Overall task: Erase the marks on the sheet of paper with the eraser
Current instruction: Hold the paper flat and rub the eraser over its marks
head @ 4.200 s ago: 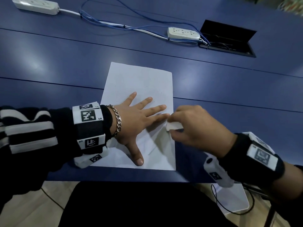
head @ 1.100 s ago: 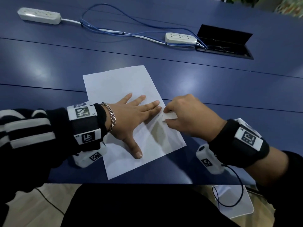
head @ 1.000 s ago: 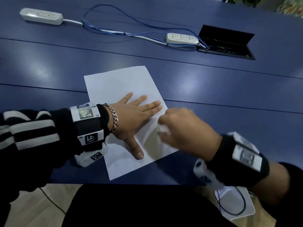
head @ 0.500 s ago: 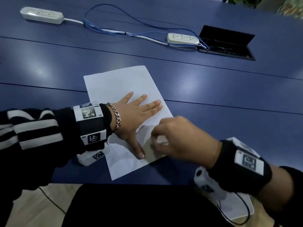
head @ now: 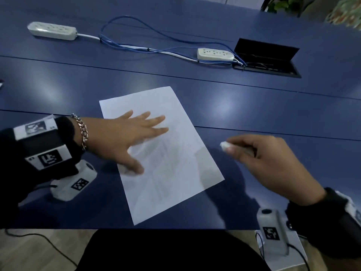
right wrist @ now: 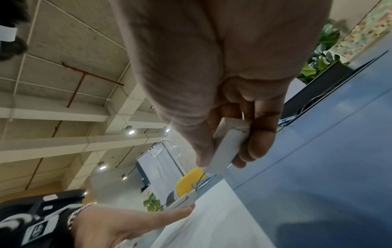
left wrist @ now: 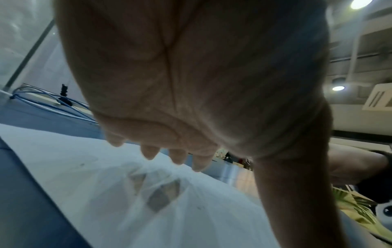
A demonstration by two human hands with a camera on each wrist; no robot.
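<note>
The white sheet of paper [head: 175, 182] lies slanted on the blue table [head: 273, 106], with faint grey pencil marks [head: 166, 153] across its middle. My left hand [head: 132, 137] is spread over the sheet's upper left part with straight fingers. In the left wrist view the fingertips [left wrist: 148, 153] hover just above the paper [left wrist: 74, 167] while the thumb reaches down to it. My right hand [head: 263, 161] hangs to the right of the sheet, over bare table. It pinches the white eraser [head: 224, 145] between thumb and fingers, as the right wrist view shows the eraser [right wrist: 228, 144].
Two white power strips [head: 51, 33] [head: 214, 54] joined by blue cables [head: 136, 45] lie at the back. An open black cable box [head: 267, 59] is set into the table at the back right. The table's near edge [head: 175, 228] runs just below the sheet.
My right hand has carried the eraser off the sheet to the right and now holds it above the table. My left hand has shifted slightly up the sheet, its fingertips raised.
</note>
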